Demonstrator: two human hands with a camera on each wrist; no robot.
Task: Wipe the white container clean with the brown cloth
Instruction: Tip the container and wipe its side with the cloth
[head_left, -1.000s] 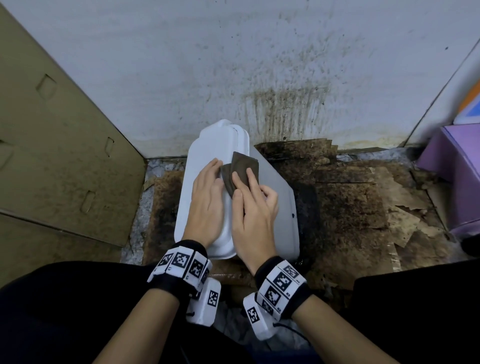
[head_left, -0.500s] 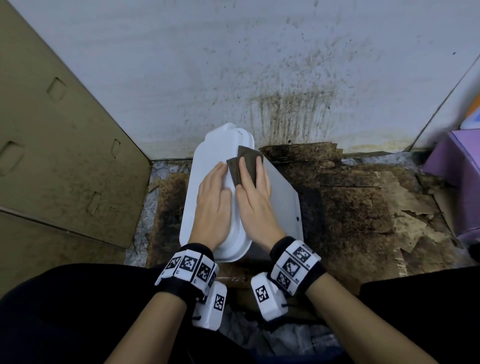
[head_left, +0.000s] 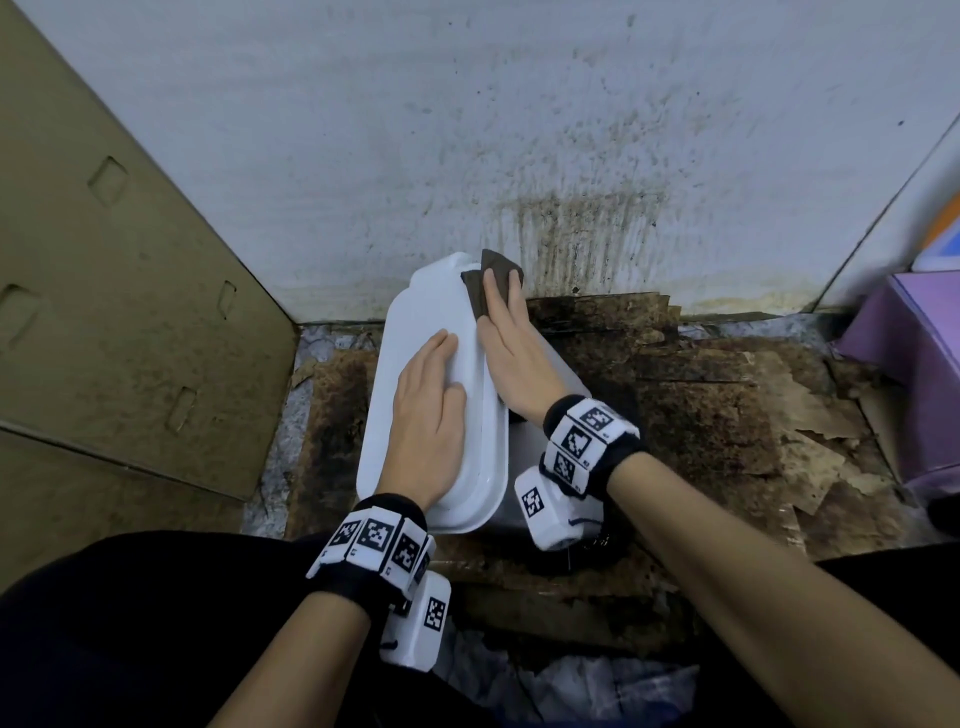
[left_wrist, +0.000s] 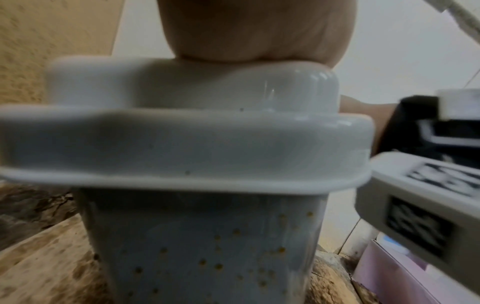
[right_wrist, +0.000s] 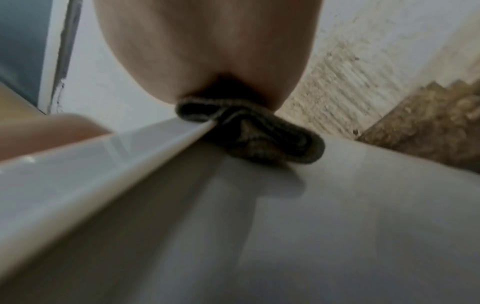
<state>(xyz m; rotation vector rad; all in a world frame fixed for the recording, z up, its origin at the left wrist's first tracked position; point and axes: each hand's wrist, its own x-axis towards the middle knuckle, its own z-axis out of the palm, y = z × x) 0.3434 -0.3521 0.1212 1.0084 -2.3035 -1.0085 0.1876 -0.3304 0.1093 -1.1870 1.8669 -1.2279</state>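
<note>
A white lidded container (head_left: 415, 322) stands on the dirty floor by the wall. My left hand (head_left: 428, 410) lies flat on its lid with straight fingers, holding it steady. My right hand (head_left: 511, 338) presses the folded brown cloth (head_left: 491, 278) against the lid's right rim near the far end, fingers straight. In the right wrist view the cloth (right_wrist: 259, 133) is bunched under my palm, wrapped over the rim of the container (right_wrist: 130, 156). The left wrist view shows the container (left_wrist: 182, 144) from the front, its body speckled with small brown spots.
Stained, torn cardboard (head_left: 701, 415) covers the floor to the right. A cardboard panel (head_left: 119, 291) leans at the left. The splattered white wall (head_left: 519, 130) stands right behind the container. A purple box (head_left: 914, 374) sits at the far right.
My right hand has slid the cloth along the lid's right rim, from the middle to the far end. The left hand stays flat on the lid.
</note>
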